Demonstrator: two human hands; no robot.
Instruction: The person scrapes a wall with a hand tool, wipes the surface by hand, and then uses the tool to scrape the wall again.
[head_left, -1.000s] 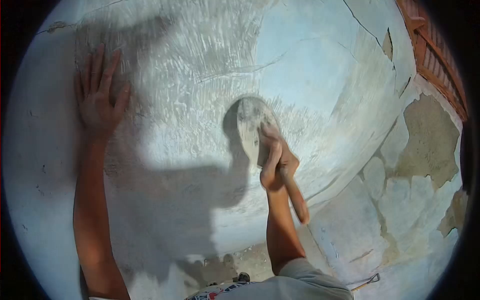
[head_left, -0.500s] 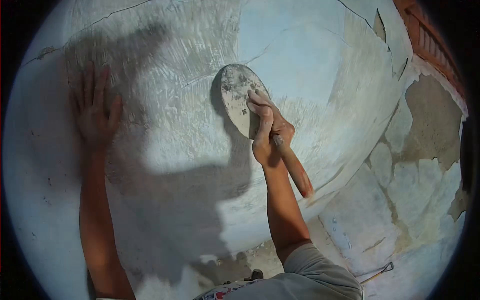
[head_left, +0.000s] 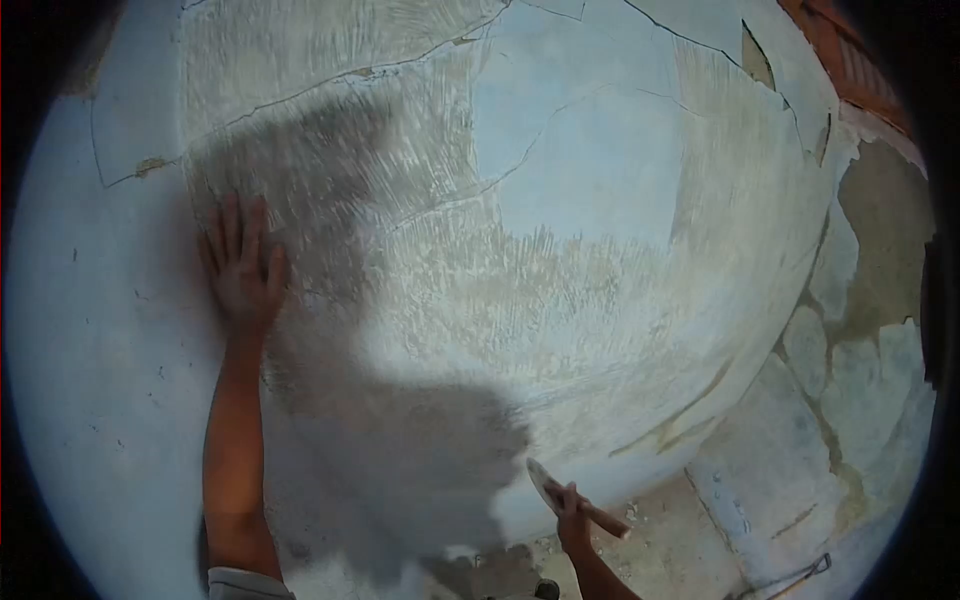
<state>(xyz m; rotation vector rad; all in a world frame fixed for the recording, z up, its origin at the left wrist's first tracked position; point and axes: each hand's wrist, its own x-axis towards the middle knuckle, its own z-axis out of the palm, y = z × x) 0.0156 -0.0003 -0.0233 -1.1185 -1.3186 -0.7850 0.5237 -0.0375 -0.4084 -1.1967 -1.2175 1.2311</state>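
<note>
Lowered, one trowel (head_left: 543, 484) is gripped in the right hand (head_left: 572, 518); the left hand (head_left: 243, 282) spreads five fingers against the wall (head_left: 600, 160).

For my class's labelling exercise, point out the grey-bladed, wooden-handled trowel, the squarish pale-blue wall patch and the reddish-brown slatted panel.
Wooden-handled trowel (head_left: 604, 519): head view, on its handle.
Pale-blue wall patch (head_left: 590, 160): head view, near its middle.
Reddish-brown slatted panel (head_left: 852, 68): head view, on its slats.

Left hand (head_left: 245, 275) on wall (head_left: 590, 170); trowel (head_left: 543, 482) in right hand (head_left: 573, 518).
</note>
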